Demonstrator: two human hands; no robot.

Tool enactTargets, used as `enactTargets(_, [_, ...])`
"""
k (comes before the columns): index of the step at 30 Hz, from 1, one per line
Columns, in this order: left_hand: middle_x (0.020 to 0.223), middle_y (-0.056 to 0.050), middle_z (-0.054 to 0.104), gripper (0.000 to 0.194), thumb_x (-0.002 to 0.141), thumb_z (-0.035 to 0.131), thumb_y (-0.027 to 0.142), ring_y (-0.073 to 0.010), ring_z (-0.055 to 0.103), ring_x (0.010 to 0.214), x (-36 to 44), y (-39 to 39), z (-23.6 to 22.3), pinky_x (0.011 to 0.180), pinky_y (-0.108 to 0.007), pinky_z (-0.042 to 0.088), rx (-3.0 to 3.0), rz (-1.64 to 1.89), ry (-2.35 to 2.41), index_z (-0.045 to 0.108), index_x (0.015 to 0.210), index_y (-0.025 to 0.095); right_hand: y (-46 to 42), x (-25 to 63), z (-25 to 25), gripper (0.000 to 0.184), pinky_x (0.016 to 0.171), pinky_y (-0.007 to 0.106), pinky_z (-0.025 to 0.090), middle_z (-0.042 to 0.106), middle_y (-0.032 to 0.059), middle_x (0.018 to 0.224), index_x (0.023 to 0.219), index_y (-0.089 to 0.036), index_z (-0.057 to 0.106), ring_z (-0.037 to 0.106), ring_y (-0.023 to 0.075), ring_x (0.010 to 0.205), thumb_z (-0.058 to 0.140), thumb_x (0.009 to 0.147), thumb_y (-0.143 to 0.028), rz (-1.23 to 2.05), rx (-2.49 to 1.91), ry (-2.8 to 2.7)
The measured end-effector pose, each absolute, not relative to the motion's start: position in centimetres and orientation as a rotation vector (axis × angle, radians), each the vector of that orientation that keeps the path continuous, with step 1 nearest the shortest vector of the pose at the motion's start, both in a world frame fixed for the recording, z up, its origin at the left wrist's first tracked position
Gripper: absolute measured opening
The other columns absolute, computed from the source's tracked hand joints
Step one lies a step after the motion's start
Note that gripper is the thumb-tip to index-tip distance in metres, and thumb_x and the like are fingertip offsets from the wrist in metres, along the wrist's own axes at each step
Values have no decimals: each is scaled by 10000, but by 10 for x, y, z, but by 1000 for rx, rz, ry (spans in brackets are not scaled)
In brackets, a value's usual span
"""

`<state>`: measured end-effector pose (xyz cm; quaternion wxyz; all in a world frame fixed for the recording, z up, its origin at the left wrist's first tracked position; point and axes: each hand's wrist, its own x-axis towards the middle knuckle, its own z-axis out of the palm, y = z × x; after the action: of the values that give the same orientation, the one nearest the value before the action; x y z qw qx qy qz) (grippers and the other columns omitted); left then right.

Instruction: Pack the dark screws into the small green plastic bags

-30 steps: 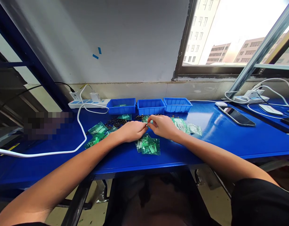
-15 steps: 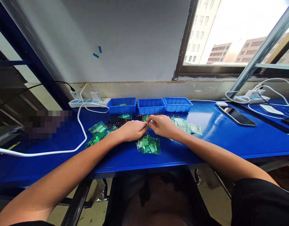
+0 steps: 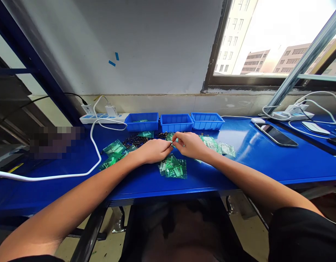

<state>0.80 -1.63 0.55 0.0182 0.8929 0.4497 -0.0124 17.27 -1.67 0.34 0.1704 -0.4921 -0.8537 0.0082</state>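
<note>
Green see-through packets, pale slim pieces inside, left hand and right hand, fingers pinching a tiny dark item

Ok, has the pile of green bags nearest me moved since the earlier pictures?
No, the green bags look to be in the same spot, judged against the table's front edge.

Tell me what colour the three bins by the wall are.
Blue, all three bins, clearest in the head view.
</note>
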Motion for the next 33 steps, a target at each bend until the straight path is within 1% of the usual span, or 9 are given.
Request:
enactTargets(4, [858,-82,668,394,931,211,365,-236,636,788,9,-16,6,640,-301,432,2781,-47,1399,550,848,182,-17,173,4,228,609,237,319,678,36,778,1033,-173,613,599,164,737,481,853,-219,25,-1381,-2453])
enactTargets(8, [873,-83,674,386,928,221,358,-239,638,804,9,-16,5,655,-305,439,2786,-42,1390,555,850,182,-18,173,4,234,598,232,308,677,35,791,1032,-178,606,590,155,725,463,847,-188,34,-1361,-2462])
enactTargets(25, [834,-62,667,354,939,263,363,-216,626,747,10,-16,7,619,-287,414,2793,-10,1354,547,840,177,-16,178,7,200,560,234,257,634,21,732,969,-177,598,536,146,673,444,841,-177,58,-1328,-2463])
enactTargets(28, [833,-59,667,335,938,275,354,-208,626,744,9,-16,6,616,-280,416,2807,3,1326,544,846,177,-16,178,7,198,563,231,263,624,21,723,964,-171,595,523,141,662,439,842,-172,72,-1317,-2477])
enactTargets(33, [887,-68,671,302,930,305,340,-212,635,792,9,-16,5,652,-282,442,2855,-9,1225,551,882,171,-16,177,6,197,597,229,283,623,25,744,963,-169,585,526,145,697,436,835,-151,115,-1242,-2523])
